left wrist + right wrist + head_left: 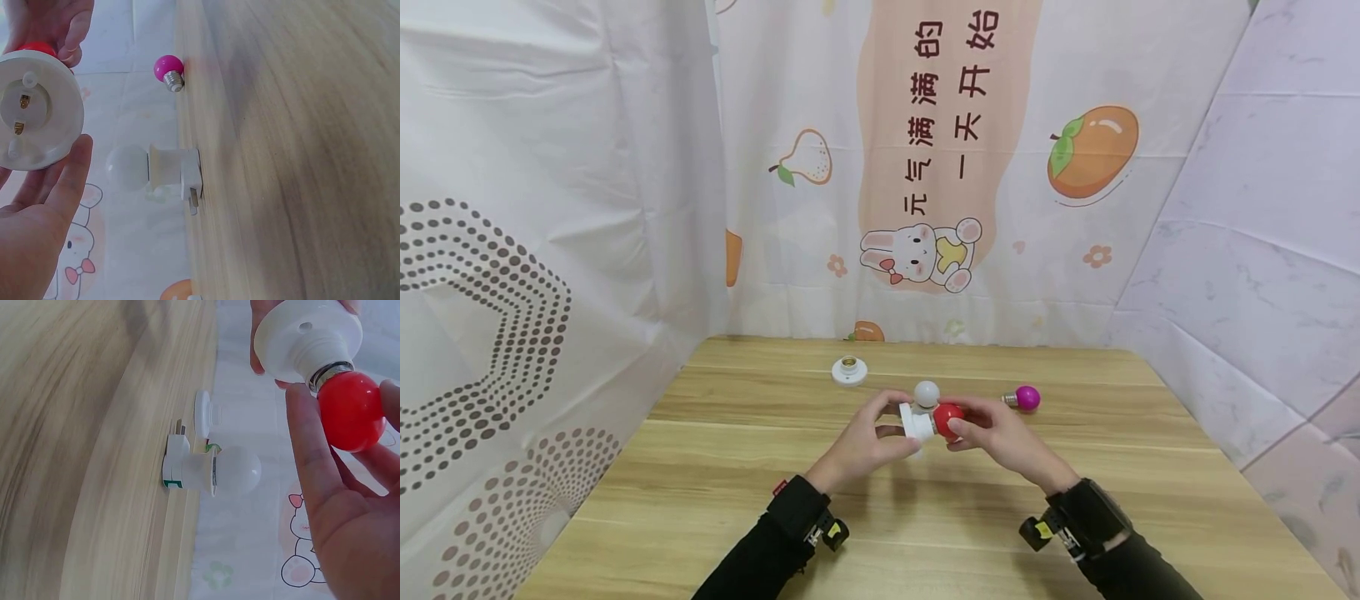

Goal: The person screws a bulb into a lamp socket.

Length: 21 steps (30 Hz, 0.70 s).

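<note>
In the head view my left hand (871, 437) grips a round white lamp socket (917, 423) by its base rim. The base's back, with two brass contacts, faces the left wrist camera. A red light bulb (352, 411) sits with its metal screw end at the socket's mouth, a strip of thread showing. My right hand (1000, 433) holds that bulb between thumb and fingers, the socket and bulb lying sideways above the table. Just behind them stands a white bulb (237, 470) in a plug-in socket (187, 465) with metal prongs.
A magenta bulb (1027, 398) lies on its side on the wooden table (737, 467), right of the hands. Another round white socket (849, 371) stands at the back left with its opening up. A printed curtain (820, 250) hangs behind the table.
</note>
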Motion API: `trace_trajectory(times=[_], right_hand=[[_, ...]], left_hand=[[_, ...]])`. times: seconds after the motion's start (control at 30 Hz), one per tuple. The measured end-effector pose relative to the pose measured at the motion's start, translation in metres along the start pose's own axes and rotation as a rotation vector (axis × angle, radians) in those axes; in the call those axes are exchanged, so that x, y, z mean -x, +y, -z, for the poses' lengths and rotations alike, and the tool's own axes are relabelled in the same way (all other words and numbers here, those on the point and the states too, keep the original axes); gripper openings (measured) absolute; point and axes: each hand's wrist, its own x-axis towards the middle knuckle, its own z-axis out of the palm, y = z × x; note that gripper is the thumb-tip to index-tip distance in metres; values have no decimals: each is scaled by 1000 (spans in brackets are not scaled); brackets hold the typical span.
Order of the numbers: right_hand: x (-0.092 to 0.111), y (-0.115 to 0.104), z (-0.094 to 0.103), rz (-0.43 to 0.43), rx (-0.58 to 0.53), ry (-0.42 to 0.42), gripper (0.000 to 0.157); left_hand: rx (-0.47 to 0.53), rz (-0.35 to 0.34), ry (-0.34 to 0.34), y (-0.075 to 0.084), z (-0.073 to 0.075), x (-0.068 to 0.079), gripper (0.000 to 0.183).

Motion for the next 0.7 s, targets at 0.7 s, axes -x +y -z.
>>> trace_trajectory(times=[0.7], right_hand=[[-5,-1,-6,-154,42,120,50]], left_hand=[[-34,-6,-5,-2,-1,0,55]])
